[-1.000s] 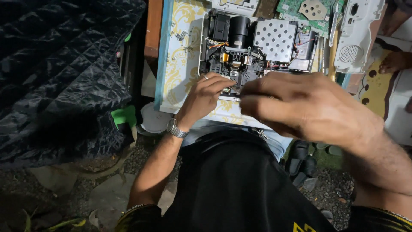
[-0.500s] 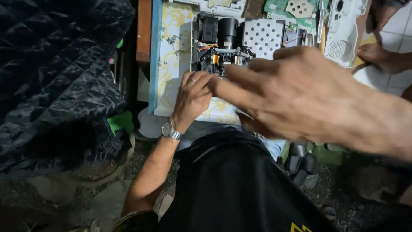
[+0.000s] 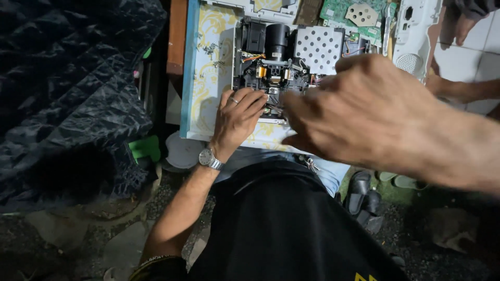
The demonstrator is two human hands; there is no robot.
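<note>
Opened device (image 3: 284, 62), one, with its cover off, lies on a patterned board (image 3: 208, 73) just ahead of the person's lap. Inside it show one black lens barrel (image 3: 277, 39), one perforated metal plate (image 3: 319, 48) and a few orange and red wires.

Left hand (image 3: 237, 117), wearing one ring and one wristwatch (image 3: 208, 157), rests at the device's near edge, fingers loosely curled with the tips touching its front; it holds nothing visible.

Right hand (image 3: 364, 112) hangs close to the camera, blurred, fingers slightly bent and pointing toward the device; whether it grips anything cannot be told.

Beyond the device lie one green circuit board (image 3: 344, 15) and one white cover (image 3: 416, 31). Another person's hand (image 3: 442, 86) shows at the right. A dark quilted cloth (image 3: 67, 93) fills the left.
</note>
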